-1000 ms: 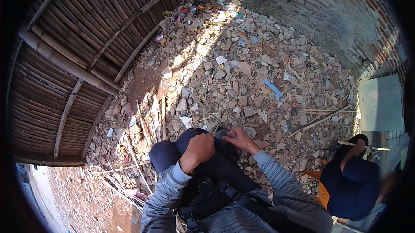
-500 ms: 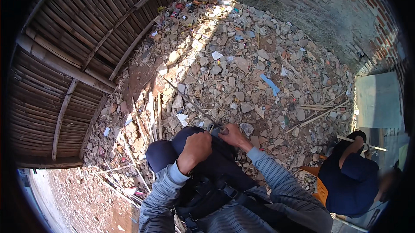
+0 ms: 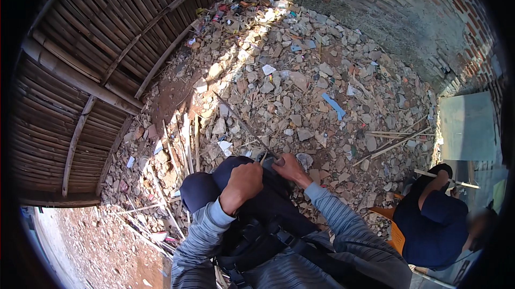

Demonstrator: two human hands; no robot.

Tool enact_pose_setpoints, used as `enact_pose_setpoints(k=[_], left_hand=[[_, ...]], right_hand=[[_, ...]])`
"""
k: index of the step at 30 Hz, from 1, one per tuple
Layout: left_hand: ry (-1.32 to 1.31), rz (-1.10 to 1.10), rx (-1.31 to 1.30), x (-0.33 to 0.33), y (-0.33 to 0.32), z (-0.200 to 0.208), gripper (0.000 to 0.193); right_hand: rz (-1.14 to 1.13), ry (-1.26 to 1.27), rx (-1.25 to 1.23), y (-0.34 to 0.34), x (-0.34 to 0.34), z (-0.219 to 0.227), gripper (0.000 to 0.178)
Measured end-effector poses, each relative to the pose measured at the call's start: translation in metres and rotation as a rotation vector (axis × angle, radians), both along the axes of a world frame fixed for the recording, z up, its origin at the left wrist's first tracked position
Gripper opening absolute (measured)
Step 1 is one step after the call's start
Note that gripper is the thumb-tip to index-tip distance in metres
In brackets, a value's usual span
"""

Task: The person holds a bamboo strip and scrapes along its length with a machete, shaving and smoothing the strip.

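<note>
Slightly rightward since half a second ago, the long dark-bladed knife's (image 3: 242, 122) tip has shifted. At lower centre, the right hand (image 3: 291, 170) closes around its handle; the left hand (image 3: 245, 184) is a fist on a thin pale strip (image 3: 263, 157), mostly hidden. The blade slants toward the upper left of the frame. Both hands stay nearly put.

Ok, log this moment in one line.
left hand: closed, thin pale stick at fingers | right hand: gripping long dark tool | nearby person: holding pale strip
</note>
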State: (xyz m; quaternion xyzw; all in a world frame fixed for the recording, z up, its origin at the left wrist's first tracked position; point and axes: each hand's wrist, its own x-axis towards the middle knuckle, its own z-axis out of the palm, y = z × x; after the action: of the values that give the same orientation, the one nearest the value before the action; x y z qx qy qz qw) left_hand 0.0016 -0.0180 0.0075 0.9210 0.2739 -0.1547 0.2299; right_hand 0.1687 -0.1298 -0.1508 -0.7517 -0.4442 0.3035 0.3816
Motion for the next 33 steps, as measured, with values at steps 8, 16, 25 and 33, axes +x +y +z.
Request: enact_pose_setpoints(k=[8,16,25,33], left_hand=[[-0.008,-0.009,-0.001,0.0,0.001,-0.001,0.019],[-0.023,0.015,-0.037,-0.001,0.005,-0.002,0.02],[0.013,-0.007,-0.038,0.005,0.005,-0.005,0.023],[-0.027,0.016,-0.057,0.0,0.003,-0.002,0.022]], right_hand=[[-0.219,0.259,-0.121,0.018,0.028,-0.069,0.035],[-0.005,0.031,0.024,0.003,0.002,-0.02,0.03],[-0.122,0.09,-0.009,0.021,0.006,-0.053,0.037],[-0.182,0.1,0.069,0.0,-0.006,-0.024,0.034]])
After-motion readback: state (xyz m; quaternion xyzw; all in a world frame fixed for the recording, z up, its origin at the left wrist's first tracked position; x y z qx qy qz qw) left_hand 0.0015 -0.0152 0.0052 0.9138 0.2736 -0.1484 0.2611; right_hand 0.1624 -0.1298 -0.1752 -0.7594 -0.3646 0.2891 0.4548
